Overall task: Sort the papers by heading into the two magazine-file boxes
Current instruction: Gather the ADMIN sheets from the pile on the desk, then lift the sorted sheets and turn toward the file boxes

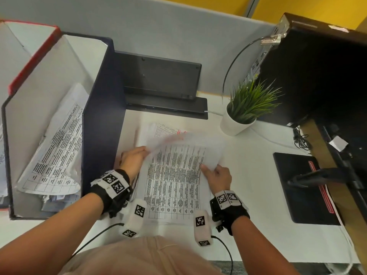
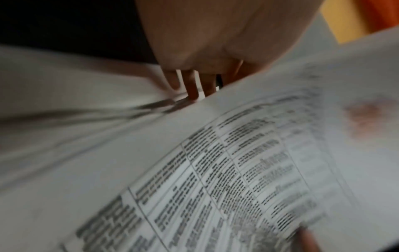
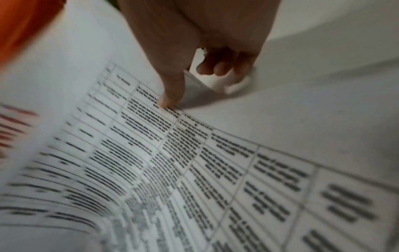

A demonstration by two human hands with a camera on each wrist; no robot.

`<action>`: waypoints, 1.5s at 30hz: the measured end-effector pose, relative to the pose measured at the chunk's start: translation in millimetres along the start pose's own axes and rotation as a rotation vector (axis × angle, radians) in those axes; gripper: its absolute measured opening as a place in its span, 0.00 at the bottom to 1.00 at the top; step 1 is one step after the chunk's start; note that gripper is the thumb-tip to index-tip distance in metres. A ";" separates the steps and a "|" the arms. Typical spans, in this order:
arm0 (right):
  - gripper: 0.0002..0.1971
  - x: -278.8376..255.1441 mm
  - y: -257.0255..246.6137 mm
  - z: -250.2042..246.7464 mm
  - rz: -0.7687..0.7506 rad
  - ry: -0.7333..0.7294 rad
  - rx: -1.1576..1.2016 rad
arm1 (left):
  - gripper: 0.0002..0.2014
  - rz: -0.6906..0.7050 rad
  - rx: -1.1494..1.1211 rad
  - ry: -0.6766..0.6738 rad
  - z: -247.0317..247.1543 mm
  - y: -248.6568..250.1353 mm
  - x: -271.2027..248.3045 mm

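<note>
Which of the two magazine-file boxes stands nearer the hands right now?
The dark navy box, standing right beside the left hand and the paper stack. The red-edged box sits farther left, beyond it.

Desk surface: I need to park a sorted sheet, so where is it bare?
Bare desk lies between the paper stack and the black pad, in front of the potted plant. Left is crowded: the dark file box abuts the stack.
</note>
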State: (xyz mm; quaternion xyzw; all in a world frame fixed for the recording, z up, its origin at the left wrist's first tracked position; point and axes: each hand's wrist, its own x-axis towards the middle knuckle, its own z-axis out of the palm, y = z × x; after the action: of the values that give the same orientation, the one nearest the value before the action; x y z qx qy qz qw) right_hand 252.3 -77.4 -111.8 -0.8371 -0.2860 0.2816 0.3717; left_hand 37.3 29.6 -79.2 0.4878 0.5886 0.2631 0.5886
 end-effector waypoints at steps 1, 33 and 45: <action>0.16 0.1 -4.8 0.7 -0.016 0.008 -0.002 | 0.13 0.013 0.047 0.008 0.3 2.8 -0.9; 0.17 -29.5 -98.5 -23.7 -0.295 0.139 0.838 | 0.12 0.586 -0.083 0.105 11.7 61.3 -39.0; 0.20 -26.0 -87.0 -2.1 -0.250 0.074 0.755 | 0.09 0.368 0.064 0.134 7.4 59.5 -38.7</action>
State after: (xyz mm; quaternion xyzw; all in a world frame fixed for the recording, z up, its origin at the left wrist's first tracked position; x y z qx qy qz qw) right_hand 212.7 -47.5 -35.7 -0.6099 -0.2485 0.2893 0.6947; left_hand 53.6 16.4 -10.9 0.5869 0.5354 0.3793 0.4744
